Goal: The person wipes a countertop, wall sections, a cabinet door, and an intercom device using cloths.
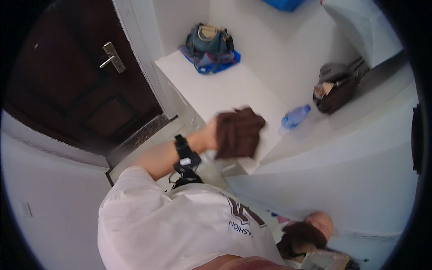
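My left hand [211, 133] reaches out over a white cabinet top [216, 86] with a dark brown cloth [238, 135] in its grip. The cloth hides most of the fingers. A black band with a small device [186, 158] is strapped around the left wrist. Low at the right, my right hand [322, 221] is blurred and closed around another piece of dark brown cloth [302, 238]. Whether the two brown pieces are joined cannot be seen. Beyond the left hand, a bluish clear plastic bottle [296, 117] lies or leans near the cabinet's right end.
A teal handbag [209, 40] rests on a blue patterned bag [216, 65] at the cabinet's far end. Against the wall at right is a brown-grey bag [337, 89]. To the left stands a dark brown door [67, 84] with a metal lever handle [113, 59].
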